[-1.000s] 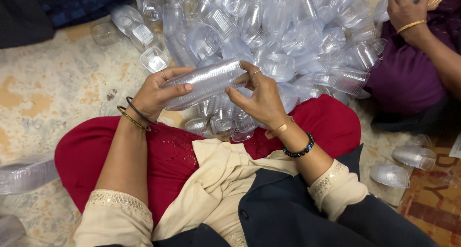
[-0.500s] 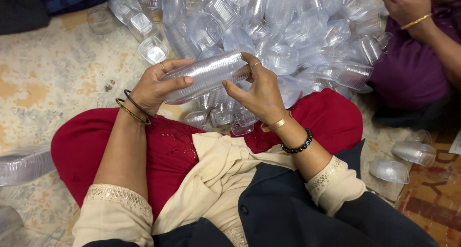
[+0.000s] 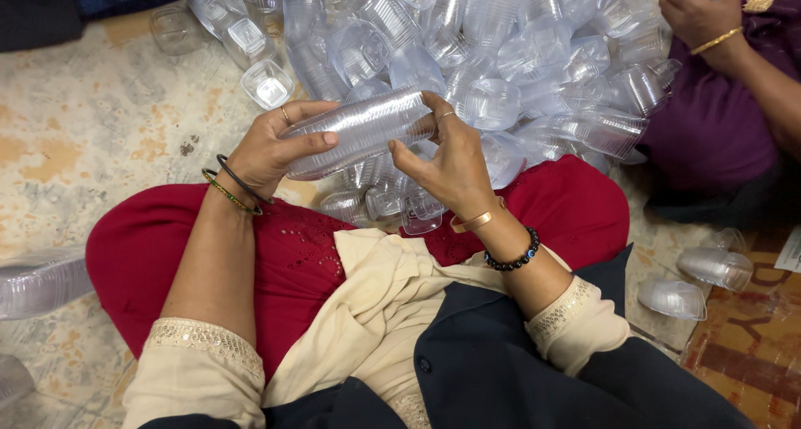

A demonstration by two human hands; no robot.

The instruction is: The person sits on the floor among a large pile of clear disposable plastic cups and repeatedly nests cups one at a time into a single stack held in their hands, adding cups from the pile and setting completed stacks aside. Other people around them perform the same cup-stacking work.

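Observation:
A nested stack of clear plastic cups (image 3: 367, 128) lies sideways in both my hands, above my red-clad lap (image 3: 275, 254). My left hand (image 3: 271, 149) grips the stack's left end, thumb on the near side. My right hand (image 3: 450, 162) holds the right end, fingers curled over its open rim. Beyond the stack, a large heap of loose clear cups (image 3: 501, 53) covers the floor.
Another person in purple sits at the right, their hand (image 3: 697, 16) by the heap. Two stacked cup bundles (image 3: 697, 283) lie on the floor at right; another clear bundle (image 3: 42, 283) rests at the left edge. A patterned floor (image 3: 92, 137) shows at left.
The stack stays in both hands and has shifted slightly lower and left in view; my right fingers have closed further over its right end.

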